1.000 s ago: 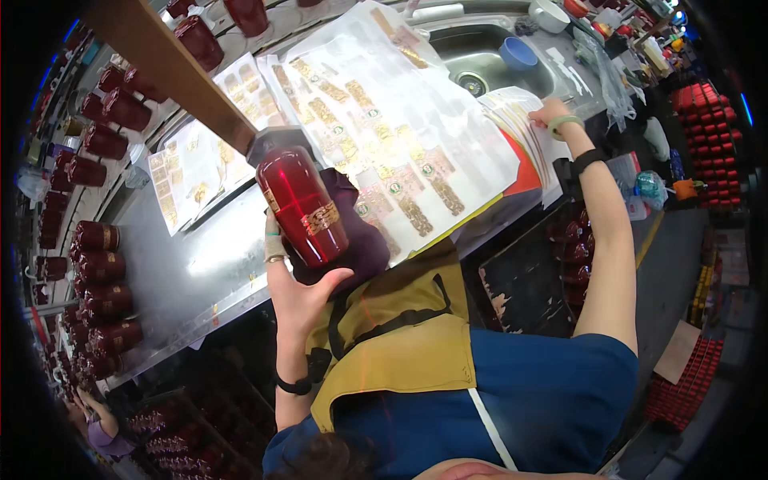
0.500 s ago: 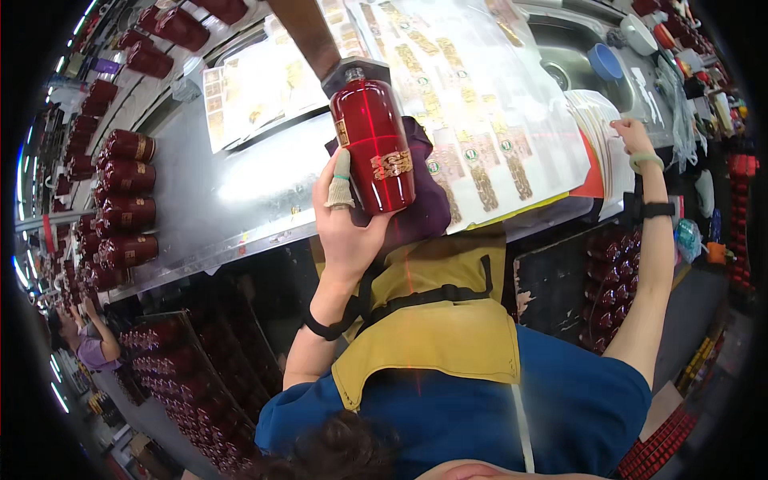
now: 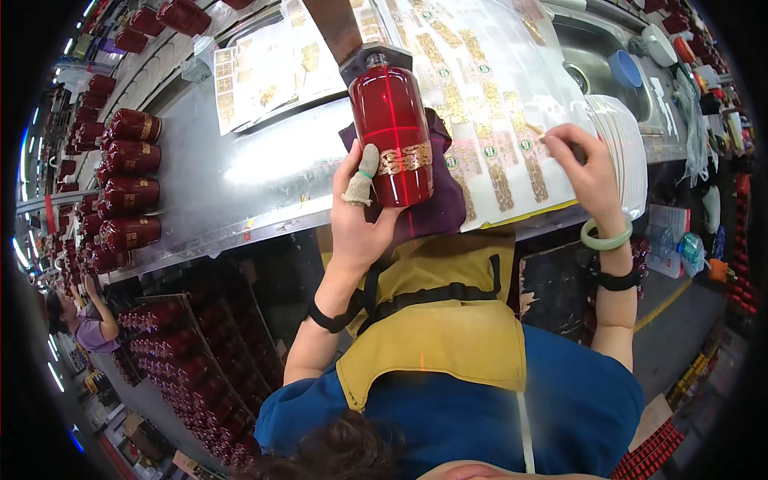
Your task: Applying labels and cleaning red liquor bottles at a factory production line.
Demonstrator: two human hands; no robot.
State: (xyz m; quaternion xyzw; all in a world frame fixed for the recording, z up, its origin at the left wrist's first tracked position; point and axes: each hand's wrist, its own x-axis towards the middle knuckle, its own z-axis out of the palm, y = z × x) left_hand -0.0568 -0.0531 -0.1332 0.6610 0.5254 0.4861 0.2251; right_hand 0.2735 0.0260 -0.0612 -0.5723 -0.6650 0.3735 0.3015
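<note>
My left hand cups the lower left side of a glossy dark-red bottle, a cloth cover on one finger. The bottle's neck meets a dark angular holder at the end of a metal bar. A gold patterned band runs round the bottle's lower part, and red light lines cross its body. Beneath the bottle lies a purple cloth. To the right, my right hand pinches a small gold-tan strip above white sheets bearing gold decals.
Red bottles line the table's left side. A lit white panel with decals lies behind. Stacked white sheets sit at the right, near a metal sink with a blue bowl. A person in purple works far left.
My right hand has come leftward from beside the stacked sheets to above the decal sheets. The bottle has turned in my left hand, showing more of its gold band.
</note>
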